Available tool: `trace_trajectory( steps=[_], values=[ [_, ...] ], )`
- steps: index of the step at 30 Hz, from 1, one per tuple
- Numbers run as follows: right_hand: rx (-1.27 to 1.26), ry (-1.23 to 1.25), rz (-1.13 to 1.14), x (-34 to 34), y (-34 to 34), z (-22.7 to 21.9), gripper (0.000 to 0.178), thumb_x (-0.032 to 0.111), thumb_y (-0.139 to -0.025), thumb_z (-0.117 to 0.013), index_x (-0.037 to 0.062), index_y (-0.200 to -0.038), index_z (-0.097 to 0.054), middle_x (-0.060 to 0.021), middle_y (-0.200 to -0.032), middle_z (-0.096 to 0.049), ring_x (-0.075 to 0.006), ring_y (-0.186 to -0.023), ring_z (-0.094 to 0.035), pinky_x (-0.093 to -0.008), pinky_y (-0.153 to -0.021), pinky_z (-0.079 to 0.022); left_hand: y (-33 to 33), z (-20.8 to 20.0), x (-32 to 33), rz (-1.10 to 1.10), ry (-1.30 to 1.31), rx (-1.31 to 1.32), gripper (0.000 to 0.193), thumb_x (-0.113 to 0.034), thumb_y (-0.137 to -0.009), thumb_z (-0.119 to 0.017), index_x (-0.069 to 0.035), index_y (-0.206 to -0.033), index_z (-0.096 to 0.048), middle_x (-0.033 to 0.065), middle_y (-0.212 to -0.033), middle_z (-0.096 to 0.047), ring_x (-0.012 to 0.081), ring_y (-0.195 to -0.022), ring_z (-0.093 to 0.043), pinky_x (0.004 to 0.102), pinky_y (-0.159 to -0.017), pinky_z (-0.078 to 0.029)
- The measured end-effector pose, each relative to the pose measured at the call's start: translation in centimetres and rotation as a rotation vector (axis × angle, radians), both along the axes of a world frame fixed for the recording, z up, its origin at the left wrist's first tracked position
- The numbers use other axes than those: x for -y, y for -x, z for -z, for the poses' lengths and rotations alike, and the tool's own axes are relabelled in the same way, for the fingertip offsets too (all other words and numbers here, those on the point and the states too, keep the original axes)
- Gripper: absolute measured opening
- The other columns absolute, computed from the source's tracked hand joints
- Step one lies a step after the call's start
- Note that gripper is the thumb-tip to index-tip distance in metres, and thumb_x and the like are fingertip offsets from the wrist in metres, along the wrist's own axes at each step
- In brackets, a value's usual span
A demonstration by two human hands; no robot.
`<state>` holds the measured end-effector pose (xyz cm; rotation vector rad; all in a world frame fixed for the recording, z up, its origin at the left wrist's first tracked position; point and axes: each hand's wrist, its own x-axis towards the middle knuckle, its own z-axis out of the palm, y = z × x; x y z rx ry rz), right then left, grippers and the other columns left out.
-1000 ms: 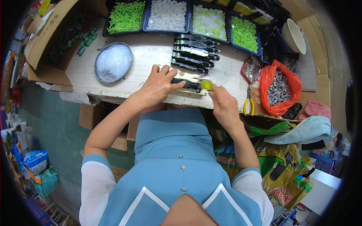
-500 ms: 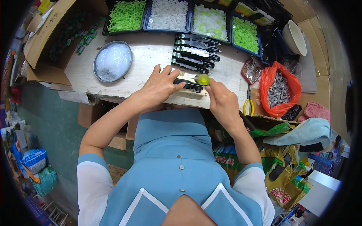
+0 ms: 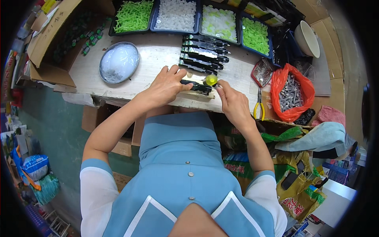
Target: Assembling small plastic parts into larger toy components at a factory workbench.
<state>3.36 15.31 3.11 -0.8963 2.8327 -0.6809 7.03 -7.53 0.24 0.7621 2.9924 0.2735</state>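
Observation:
My left hand [image 3: 167,87] is closed on the near end of a long black plastic part [image 3: 202,88], thumb and fingers pressing it down onto a pale wooden block at the table's front edge. In my right hand [image 3: 237,103] is a small mallet with a round yellow-green head [image 3: 211,80]. Its head hovers over or rests on the black part; I cannot tell which. My fingers hide most of the handle. Just beyond, several similar black parts [image 3: 203,53] lie side by side in a stack-like row.
Trays of green strips [image 3: 133,16], white pieces [image 3: 175,15], mixed pieces [image 3: 219,25] and green pieces [image 3: 256,36] line the back. A round dish [image 3: 118,63] sits left, beside a cardboard box [image 3: 51,35]. Yellow-handled pliers [image 3: 259,107] and a red bag [image 3: 286,110] of grey parts are right.
The mallet head has shifted slightly left and up, and my right hand has moved a little right and turned. My left hand still holds the black part, nearly unmoved.

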Motion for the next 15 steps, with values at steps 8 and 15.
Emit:
trace_trajectory(
  steps=[8,15],
  values=[
    [-0.188,0.225,-0.149,2.2,-1.3,0.7,0.018,0.013,-0.085,-0.051,0.0073,-0.102,-0.051,-0.0121,-0.077,-0.061,-0.0318,-0.062,-0.059,-0.0415,-0.053,-0.046,0.6,1.1,0.5,-0.186,-0.466,0.028,0.054,0.007,-0.061,-0.057,-0.007,-0.112,-0.053,0.0076,-0.09,-0.054,0.0267,-0.086,-0.048,0.0367,-0.075,-0.045],
    [-0.044,0.18,-0.06,4.1,-0.2,-0.1,0.012,0.018,-0.087,-0.046,0.0065,-0.089,-0.049,-0.0177,-0.069,-0.061,-0.0356,-0.061,-0.059,-0.0452,-0.051,-0.044,-0.9,2.3,0.3,-0.27,-0.61,-0.067,0.062,0.008,-0.06,-0.059,-0.006,-0.119,-0.046,0.0091,-0.09,-0.055,0.0285,-0.084,-0.047,0.0368,-0.075,-0.044]
  ],
)
